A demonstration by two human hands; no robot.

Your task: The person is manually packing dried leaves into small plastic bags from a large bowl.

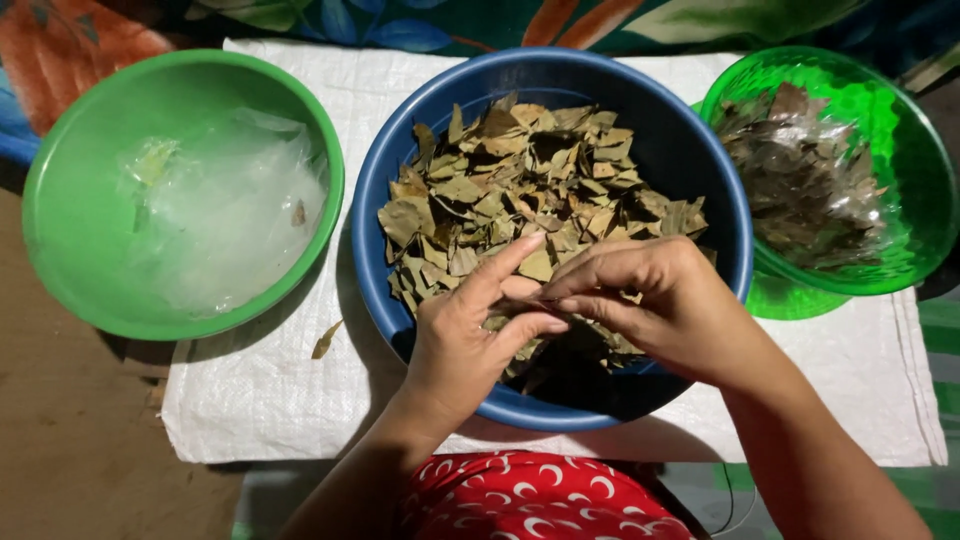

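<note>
Both hands meet over the near side of the blue basin [400, 170]. The left hand [470, 335] has its thumb and forefinger pressed on a thin dried leaf piece [545, 302], its other fingers loosely curled, and the right hand [655, 300] pinches the same piece from the other side, fingertips nearly touching those of the left.

Just beyond the hands, inside the blue basin, lies a heap of dried leaves [520, 190], still large; it covers most of the basin's floor, so much of the sorting looks undone. To the right of the blue basin, a clear green bowl [920, 170] holds a smaller lot of darker leaves [800, 180], which I take for the part already handled. To the left of the blue basin, a solid green bowl [70, 200] holds only a crumpled clear plastic bag [230, 215].

Counted: two hands, one basin, two green bowls, one bag, one stray leaf [326, 340] on the white woven sheet [260, 400] left of the basin. The leaves are too many to count.
</note>
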